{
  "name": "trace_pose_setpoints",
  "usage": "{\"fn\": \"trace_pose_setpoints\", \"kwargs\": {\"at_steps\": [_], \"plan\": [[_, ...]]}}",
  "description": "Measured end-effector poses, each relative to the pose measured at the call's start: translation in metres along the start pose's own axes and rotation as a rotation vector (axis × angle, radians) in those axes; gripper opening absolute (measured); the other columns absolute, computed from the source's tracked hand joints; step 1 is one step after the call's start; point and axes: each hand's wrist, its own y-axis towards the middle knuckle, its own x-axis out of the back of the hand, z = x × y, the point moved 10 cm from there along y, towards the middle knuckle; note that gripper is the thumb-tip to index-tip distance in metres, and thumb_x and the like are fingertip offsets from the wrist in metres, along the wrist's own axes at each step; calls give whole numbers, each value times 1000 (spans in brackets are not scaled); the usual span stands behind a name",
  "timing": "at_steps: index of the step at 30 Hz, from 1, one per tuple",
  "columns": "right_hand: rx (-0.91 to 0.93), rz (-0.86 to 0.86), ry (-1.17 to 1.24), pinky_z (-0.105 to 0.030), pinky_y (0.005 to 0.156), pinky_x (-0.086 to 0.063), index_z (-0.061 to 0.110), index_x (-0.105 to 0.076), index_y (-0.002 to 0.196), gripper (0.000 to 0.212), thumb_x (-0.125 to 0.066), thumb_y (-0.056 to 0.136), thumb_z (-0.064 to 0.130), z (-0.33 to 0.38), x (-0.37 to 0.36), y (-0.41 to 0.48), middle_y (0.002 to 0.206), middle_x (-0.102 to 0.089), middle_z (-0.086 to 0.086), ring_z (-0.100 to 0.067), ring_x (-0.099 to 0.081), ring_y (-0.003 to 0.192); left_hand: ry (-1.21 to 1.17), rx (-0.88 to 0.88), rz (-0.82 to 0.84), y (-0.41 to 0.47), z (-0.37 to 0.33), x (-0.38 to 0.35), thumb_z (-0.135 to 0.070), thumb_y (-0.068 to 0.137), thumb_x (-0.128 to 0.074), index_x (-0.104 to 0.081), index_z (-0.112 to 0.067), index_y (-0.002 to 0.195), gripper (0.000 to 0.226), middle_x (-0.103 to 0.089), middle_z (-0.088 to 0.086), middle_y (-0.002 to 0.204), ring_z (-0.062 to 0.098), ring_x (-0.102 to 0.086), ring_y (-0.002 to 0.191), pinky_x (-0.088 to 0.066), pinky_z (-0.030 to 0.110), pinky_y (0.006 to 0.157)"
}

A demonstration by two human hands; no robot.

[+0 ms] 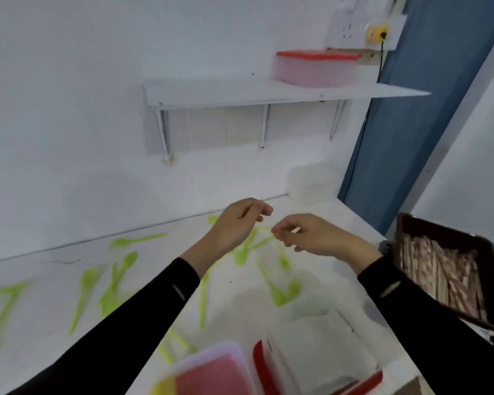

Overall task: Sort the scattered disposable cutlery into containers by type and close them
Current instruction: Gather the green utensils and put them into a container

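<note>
My left hand (240,220) and right hand (311,235) hover curled, I cannot tell whether holding anything, above the green spoon (241,257), its bowl nearer my left, its handle slanting toward my right.

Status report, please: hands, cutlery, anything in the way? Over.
Left hand, right hand above table, fingers curled, contents unclear. Green cutlery scattered, unsorted. Nothing blocking.

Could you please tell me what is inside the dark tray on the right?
Paper-wrapped sticks fill the dark tray. The right sleeve covers its near edge, and its floor is hidden.
</note>
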Motion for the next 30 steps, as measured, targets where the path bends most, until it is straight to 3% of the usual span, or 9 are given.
{"fn": "trace_pose_setpoints", "kwargs": {"at_steps": [3,6,10,12,14,17,22,25,30], "plan": [[117,-269,36,-29,75,-57,23,-58,123,28,-60,95,25,20,80,15,118,-58,7,-14,-64,83,52,-220,-84,28,-80,-6,-23,104,-43,-70,-17,98,28,-70,-11,100,0,-63,91,-46,13,78],[328,-643,30,-17,75,-48,25,-62,114,20,-57,96,17,56,166,17,112,-60,9,-12,-61,85,148,-427,-202,55,-153,-4,-24,102,-48,-71,-23,92,25,-71,-13,96,5,-63,93,-45,16,77],[494,-1038,-66,-44,100,-43,21,-54,125,40,-65,87,30,103,257,26,127,-48,0,-24,-52,114,560,-683,-344,100,-224,0,-29,98,-48,-71,-17,93,27,-64,-7,92,7,-58,81,-47,22,73],[351,-981,-72,-52,109,-35,25,-23,148,91,-66,77,65,108,281,60,151,-27,-10,-33,-41,130,826,-705,-434,124,-238,4,-34,93,-44,-70,-15,97,32,-60,-1,95,17,-59,79,-51,33,69],[98,-805,-150,-59,115,-20,37,11,150,129,-55,55,94,99,290,104,161,2,-16,-42,-29,140,969,-642,-458,148,-240,12,-34,92,-46,-68,-15,104,32,-60,3,101,24,-61,82,-51,40,68],[-62,-663,-165,-62,115,-7,40,32,144,147,-57,43,98,84,296,147,158,18,-26,-49,-19,143,1050,-534,-449,170,-234,26,-31,96,-51,-66,-19,111,25,-59,0,111,22,-59,96,-49,39,78],[-17,-769,-68,-57,117,-10,37,13,149,132,-76,58,69,82,320,161,154,-3,-30,-50,-22,139,1098,-483,-489,168,-232,37,-32,96,-50,-67,-26,107,20,-62,-7,110,18,-56,100,-35,30,90],[68,-834,4,-51,112,-27,29,-9,146,120,-78,56,66,95,324,147,146,-20,-21,-45,-35,128,1081,-506,-512,153,-233,45,-32,96,-52,-66,-25,110,21,-62,-7,113,18,-56,103,-34,32,94],[512,-851,45,-44,107,-36,21,-21,142,118,-82,52,67,186,261,85,143,-23,-10,-31,-31,130,793,-672,-613,91,-254,82,-42,96,-54,-51,-14,136,49,-48,0,141,14,-47,128,-37,31,108]]}}
